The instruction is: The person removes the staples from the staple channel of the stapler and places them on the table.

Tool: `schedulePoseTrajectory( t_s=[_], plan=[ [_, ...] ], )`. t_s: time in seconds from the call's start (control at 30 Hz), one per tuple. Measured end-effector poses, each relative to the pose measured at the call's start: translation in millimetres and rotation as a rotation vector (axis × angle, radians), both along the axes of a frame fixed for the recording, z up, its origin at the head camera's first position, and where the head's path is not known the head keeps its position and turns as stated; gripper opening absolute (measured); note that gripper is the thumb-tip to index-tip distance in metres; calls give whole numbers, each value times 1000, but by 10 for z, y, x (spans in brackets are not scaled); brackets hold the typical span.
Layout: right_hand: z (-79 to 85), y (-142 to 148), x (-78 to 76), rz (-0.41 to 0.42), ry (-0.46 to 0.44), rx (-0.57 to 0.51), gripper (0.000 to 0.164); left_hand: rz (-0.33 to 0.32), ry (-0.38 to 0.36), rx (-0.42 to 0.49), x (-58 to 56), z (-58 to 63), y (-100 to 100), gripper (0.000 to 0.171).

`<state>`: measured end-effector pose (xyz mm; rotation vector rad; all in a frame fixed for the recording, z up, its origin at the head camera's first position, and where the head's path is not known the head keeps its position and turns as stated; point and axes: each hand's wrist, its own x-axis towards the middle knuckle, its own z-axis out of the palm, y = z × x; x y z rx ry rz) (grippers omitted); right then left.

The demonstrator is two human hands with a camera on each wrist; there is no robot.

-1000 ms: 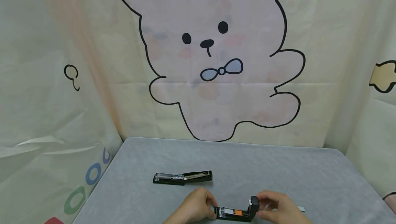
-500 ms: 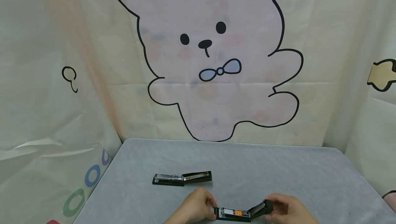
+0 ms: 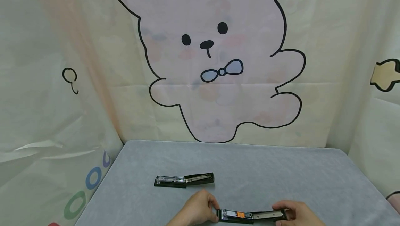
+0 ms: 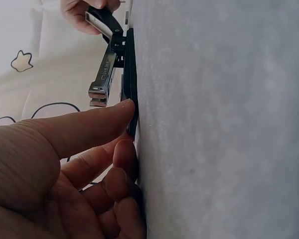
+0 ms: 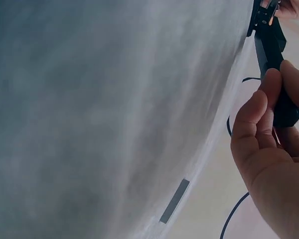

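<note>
A black stapler (image 3: 235, 215) lies unfolded near the table's front edge, its metal magazine with an orange label showing. My left hand (image 3: 198, 208) pinches the end of its base between thumb and fingers. At the other end, my right hand (image 3: 298, 214) grips the swung-back top cover (image 3: 268, 215). The left wrist view shows the silver magazine (image 4: 104, 72) standing at an angle off the base, above my left thumb (image 4: 97, 124). In the right wrist view my right fingers (image 5: 254, 117) close round the cover's tip.
A second black stapler (image 3: 184, 180), also unfolded, lies on the grey cloth-covered table (image 3: 281, 170) behind my hands. A small grey strip (image 5: 175, 201) rests on the table in the right wrist view. A printed curtain (image 3: 131, 115) hangs around the table.
My right hand has swung the stapler's top cover from upright down to the right until it lies nearly flat. My left hand has stayed at the base.
</note>
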<state>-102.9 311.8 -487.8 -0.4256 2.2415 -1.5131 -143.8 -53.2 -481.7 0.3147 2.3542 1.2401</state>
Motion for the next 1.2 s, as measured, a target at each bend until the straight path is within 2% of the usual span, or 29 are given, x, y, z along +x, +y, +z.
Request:
schedulePoseTrajectory(
  t_s=[0.13,0.23,0.27,0.4,0.5,0.57,0.7,0.77,0.83,0.97,1.07,1.2],
  plan=[
    [-6,13,-10,2,-35,7,42,0,-11,-2,-6,-1,2,23],
    [-116,78,-59,11,-57,27,40,3,-15,-4,-5,3,4,23],
    [-186,113,-86,12,-68,27,39,4,-13,-6,-3,3,4,24],
    [-660,368,-241,12,-152,-7,37,6,1,-13,-1,-8,3,24],
    [-892,507,-319,22,-178,-23,44,4,12,-13,2,-15,0,24],
    [-907,529,-336,35,-169,-14,50,2,15,-10,5,-15,-2,24],
    [-909,547,-361,42,-182,-12,48,-1,8,-8,5,-5,-6,24],
    [-871,531,-354,26,-177,4,42,-5,11,-8,5,-4,-6,23],
    [-747,479,-324,1,-148,56,36,-7,13,-8,5,-5,-6,23],
    [-275,238,-195,-64,-83,133,32,-9,11,-9,6,-2,-2,23],
    [53,46,-98,-88,-55,128,32,-10,4,-12,2,4,0,22],
    [260,-106,-38,-96,-32,120,33,-11,0,-15,-5,5,2,22]
  ],
)
